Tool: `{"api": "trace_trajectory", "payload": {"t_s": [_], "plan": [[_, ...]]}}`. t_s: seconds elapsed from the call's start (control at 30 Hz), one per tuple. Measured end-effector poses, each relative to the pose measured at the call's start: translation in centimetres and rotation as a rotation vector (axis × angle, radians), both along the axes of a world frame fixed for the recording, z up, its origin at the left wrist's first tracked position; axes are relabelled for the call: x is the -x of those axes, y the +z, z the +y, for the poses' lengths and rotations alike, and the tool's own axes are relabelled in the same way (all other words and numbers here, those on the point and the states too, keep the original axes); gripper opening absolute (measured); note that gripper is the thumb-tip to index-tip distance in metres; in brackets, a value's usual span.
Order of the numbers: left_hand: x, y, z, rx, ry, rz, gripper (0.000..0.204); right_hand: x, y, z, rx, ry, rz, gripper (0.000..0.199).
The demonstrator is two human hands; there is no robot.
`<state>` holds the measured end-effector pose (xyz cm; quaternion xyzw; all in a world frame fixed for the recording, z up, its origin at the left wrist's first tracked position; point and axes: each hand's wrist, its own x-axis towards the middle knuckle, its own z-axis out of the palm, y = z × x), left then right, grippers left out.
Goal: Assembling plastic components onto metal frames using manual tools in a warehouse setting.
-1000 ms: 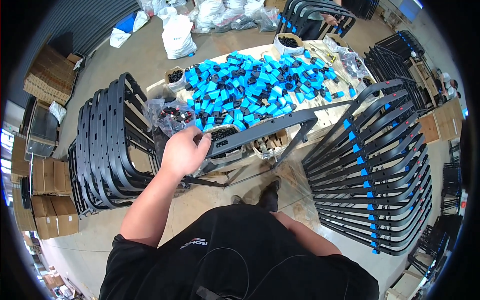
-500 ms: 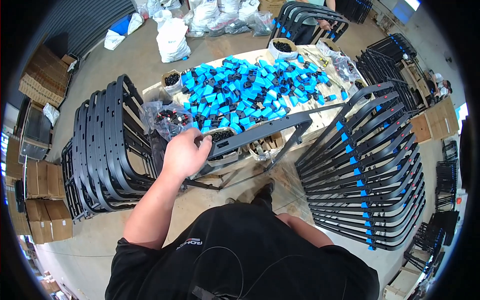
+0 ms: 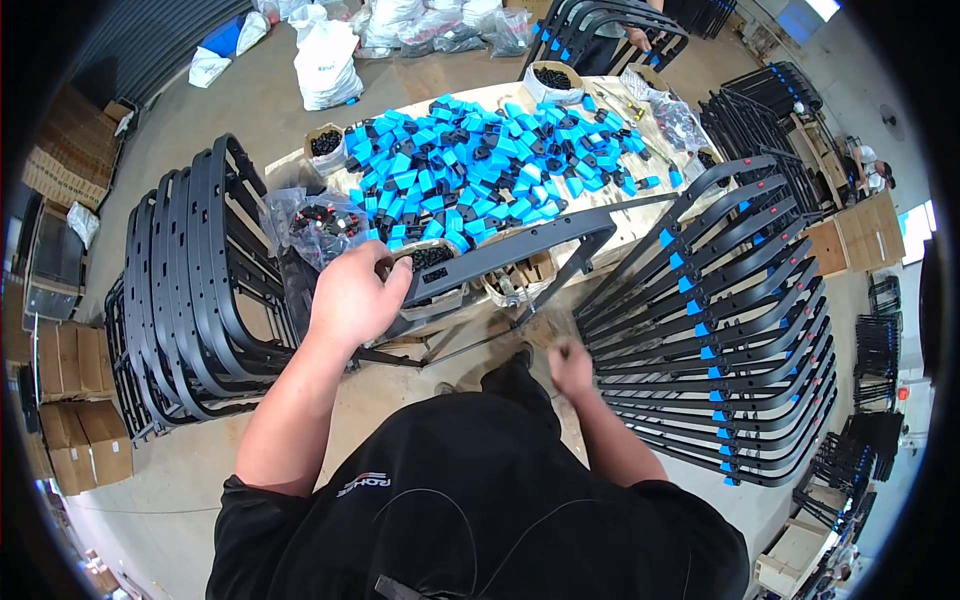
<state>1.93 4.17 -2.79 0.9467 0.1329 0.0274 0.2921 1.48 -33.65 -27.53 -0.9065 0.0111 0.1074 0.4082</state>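
looks like a steadying step – left fingers point(image 3: 397, 283) gripping the end of a dark frame point(image 3: 500, 256) that runs off to their right over the counter point(image 3: 630, 225) edge. i'd say the next move calls for a firm grip there. right fingers point(image 3: 564, 352) are curled but blurry, can't tell if empty. floor room's tight – stacked frames point(image 3: 205, 270) left of left fingers, blue-capped frames point(image 3: 706, 352) beside right ones

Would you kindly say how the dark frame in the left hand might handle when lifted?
The dark frame seems stiff: its bar runs straight to a bend. It might swing, with the left hand away from that bend.
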Motion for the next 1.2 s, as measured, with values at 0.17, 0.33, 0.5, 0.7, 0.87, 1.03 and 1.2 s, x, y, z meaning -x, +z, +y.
{"api": "trace_trajectory", "payload": {"t_s": [0.17, 0.33, 0.5, 0.7, 0.87, 1.03, 1.2], "plan": [[-0.6, 0.4, -0.6, 0.023, -0.007, 0.011, 0.037, -13.4, 4.8, 5.3, -0.119, 0.176, -0.582, 0.018], [-0.7, 0.4, -0.8, 0.039, 0.004, -0.024, 0.036, -21.8, -2.7, 8.9, 0.432, 0.675, -0.436, 0.033], [-0.2, 0.6, -0.6, 0.011, 0.039, -0.003, 0.035, -22.3, -1.5, 12.4, 0.088, 0.483, 0.465, 0.034], [-0.2, 0.0, -0.3, -0.011, 0.053, -0.051, 0.035, -21.4, 0.4, 11.8, 0.708, 0.918, 0.044, 0.034], [-0.6, 0.1, -0.6, -0.025, 0.033, -0.067, 0.035, -21.2, -0.3, 11.7, 0.82, 0.978, -0.041, 0.04], [-0.6, 0.2, -0.5, -0.014, 0.037, -0.022, 0.034, -22.2, -2.9, 11.2, 0.84, 0.92, -0.138, 0.05], [-1.0, 0.3, -0.7, -0.015, 0.031, 0.001, 0.032, -22.5, -3.8, 10.6, 0.75, 0.899, -0.291, 0.046]]}}
